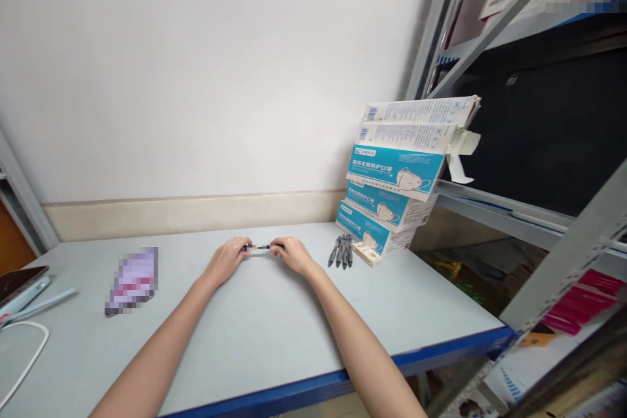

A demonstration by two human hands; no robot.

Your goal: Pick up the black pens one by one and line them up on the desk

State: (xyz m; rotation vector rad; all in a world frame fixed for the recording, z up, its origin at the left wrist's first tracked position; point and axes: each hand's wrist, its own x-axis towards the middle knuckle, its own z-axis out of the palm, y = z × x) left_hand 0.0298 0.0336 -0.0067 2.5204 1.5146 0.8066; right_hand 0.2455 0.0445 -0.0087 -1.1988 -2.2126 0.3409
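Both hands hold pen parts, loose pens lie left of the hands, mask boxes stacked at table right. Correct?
One error: the loose pens lie right of the hands, by the stacked mask boxes; head view shows it. The left hand and right hand do hold pen parts, boxes at table right.

Three stacked mask boxes (394,172), four clustered pens (339,252) on the right, one small cream box (367,255), one white cable (41,347).

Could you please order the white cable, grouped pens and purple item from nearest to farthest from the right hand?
1. Grouped pens, to the right of the right hand.
2. Purple item, past the left hand.
3. White cable, at the view's far left.
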